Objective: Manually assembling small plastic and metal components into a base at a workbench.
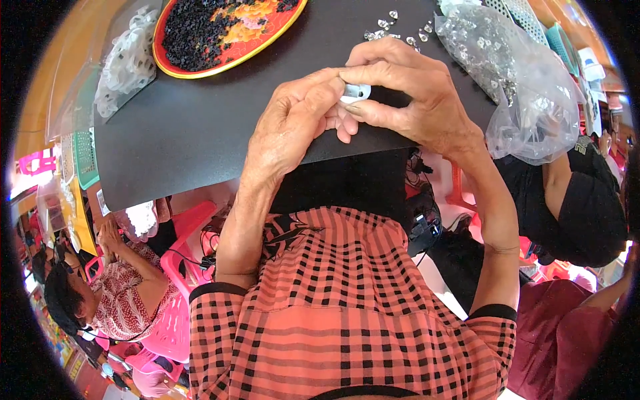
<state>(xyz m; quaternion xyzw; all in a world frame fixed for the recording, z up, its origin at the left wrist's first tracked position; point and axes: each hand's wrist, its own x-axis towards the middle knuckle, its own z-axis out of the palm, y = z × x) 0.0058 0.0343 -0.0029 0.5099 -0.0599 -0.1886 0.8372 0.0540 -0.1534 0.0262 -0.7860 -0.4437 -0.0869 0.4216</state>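
— My shirt (333,300), coral with black checks, is the nearest thing here, and from its short sleeves both my arms reach forward.
— How do you hold these arms?
— Both are bent at the elbow. My left forearm (250,220) rises and leans inward to the right; my right forearm (497,200) comes up and turns to the left at the wrist.
— And the hands, are they apart?
— No, they meet above the dark table (187,133), close to its near edge. My left hand (293,113) shows its back, with the thumb pressed on a small white piece (357,93) and the other fingers curled beneath. My right hand (420,87) makes an arch: its index finger is at the far side of this piece, its thumb at the near side. So both are closed on it.
— What lies around?
— Beyond my left hand, a red tray (200,73) with dark small bits (190,40). Beyond my right hand, loose clear pieces (383,25), and to its right a transparent bag (533,127).
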